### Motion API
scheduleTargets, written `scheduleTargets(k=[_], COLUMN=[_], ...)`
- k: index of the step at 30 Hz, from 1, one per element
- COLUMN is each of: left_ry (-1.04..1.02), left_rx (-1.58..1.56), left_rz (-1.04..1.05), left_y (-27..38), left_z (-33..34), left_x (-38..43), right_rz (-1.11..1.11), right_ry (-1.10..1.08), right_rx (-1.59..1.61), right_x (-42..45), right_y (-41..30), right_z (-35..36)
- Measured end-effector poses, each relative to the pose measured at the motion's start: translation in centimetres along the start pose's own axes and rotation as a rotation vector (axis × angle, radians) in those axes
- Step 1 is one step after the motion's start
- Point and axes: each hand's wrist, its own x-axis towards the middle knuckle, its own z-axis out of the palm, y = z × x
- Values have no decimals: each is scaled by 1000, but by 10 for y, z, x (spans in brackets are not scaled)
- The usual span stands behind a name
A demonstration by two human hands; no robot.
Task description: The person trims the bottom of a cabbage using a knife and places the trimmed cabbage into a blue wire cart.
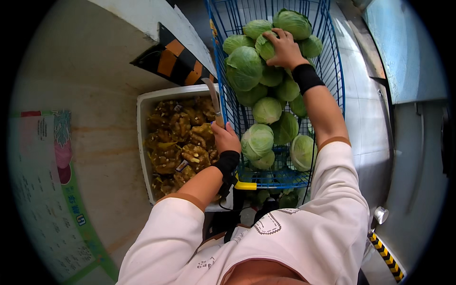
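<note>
A curved-blade knife (214,101) with a wooden handle is in my left hand (227,139), its blade pointing away from me. That hand is between a white foam box (142,142) and a blue wire shopping cart (281,186). Inside the cart lies a heap of green cabbages, among them a large one (244,69) at the left and paler ones (257,141) nearer me. At the far part of the heap my right hand (286,50) grips a smaller cabbage (263,47), fingers curled over its right side. The palm side is hidden.
The foam box holds bagged knobbly brown roots, likely ginger (180,142). Beyond it, a wall corner has a black-and-orange guard (174,58). A printed poster (46,178) hangs at the left. More leafy greens (288,199) lie below the cart's near end.
</note>
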Motion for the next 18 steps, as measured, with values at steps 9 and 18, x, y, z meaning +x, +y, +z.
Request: scheduleTargets(k=[9,18], left_ry=[11,26], left_rx=[33,17], left_rz=[-26,-3], left_y=[-7,-5], left_z=[0,-3], left_x=[7,1], right_rz=[133,388], right_ry=[59,735], right_rx=[-17,712], right_x=[-18,-110], right_y=[-25,-23], right_z=[8,44])
